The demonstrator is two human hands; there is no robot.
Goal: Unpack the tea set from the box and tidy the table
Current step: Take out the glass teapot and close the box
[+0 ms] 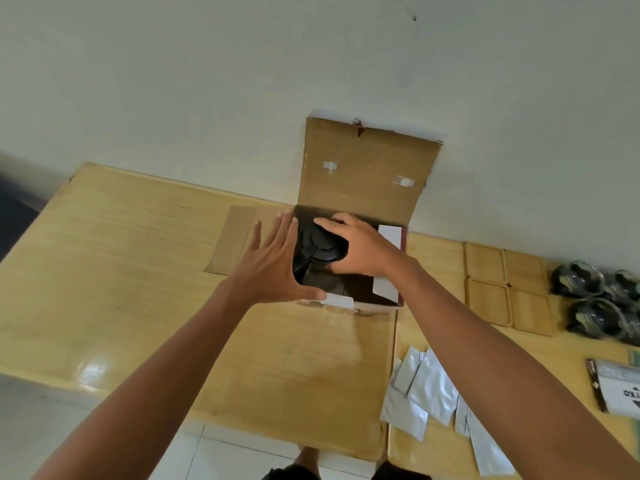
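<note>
Nearest, at the desk's [138, 271] front right, silver sachets [429, 389] lay in a loose overlapping heap, with a black-and-white packet [616, 389] off to their right at the frame's edge. Your two bare forearms reached over the wood toward the box [360, 303] standing near the middle of the desk. Your left hand [273, 261] was spread flat, fingers straight and gripping nothing, its thumb lying along the box's near left corner and its palm against the left wall. Your right hand [356, 249] was down inside the open top, fingers curled around the dark lid of the teapot [318, 247], which sat in the box's left half; whether it had left the bottom of the box, you could not tell from this angle. White paper flaps lined the box's near and right edges. Right of the box, four wooden trays [505, 289] lay in a two-by-two block, touching one another, and beyond them a cluster of dark wrapped cups [599, 299] sat together. Farthest back, the box's lid [367, 171] stood upright against the pale wall [207, 81], and one side flap lay flat to the left.
</note>
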